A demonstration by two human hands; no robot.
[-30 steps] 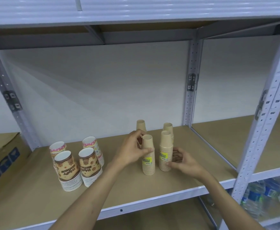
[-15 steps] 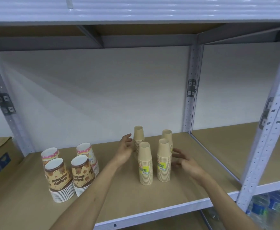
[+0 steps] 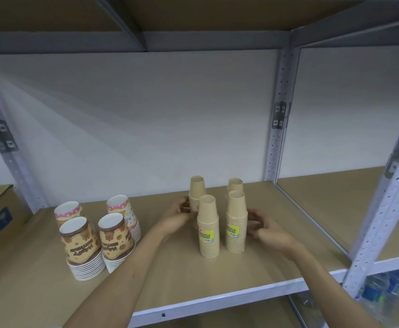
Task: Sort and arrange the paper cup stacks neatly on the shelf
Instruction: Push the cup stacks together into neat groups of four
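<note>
Since a moment ago the left hand (image 3: pixel 177 215) has closed in on the back-left cup stack (image 3: pixel 196 194), fingers curled at its base. The right hand (image 3: pixel 266 229), loosely open, sits just right of the upright front-right stack (image 3: pixel 235 223) on the shelf (image 3: pixel 253 266).

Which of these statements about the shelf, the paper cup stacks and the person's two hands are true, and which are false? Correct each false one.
1. Four plain tan cup stacks stand upside down on the shelf. True.
2. The patterned cup stacks stand right of the tan ones. False: they stand to the left.
3. The left hand lifts a stack off the shelf. False: every stack rests on the board.
4. The right hand is beside the front right tan stack. True.
</note>
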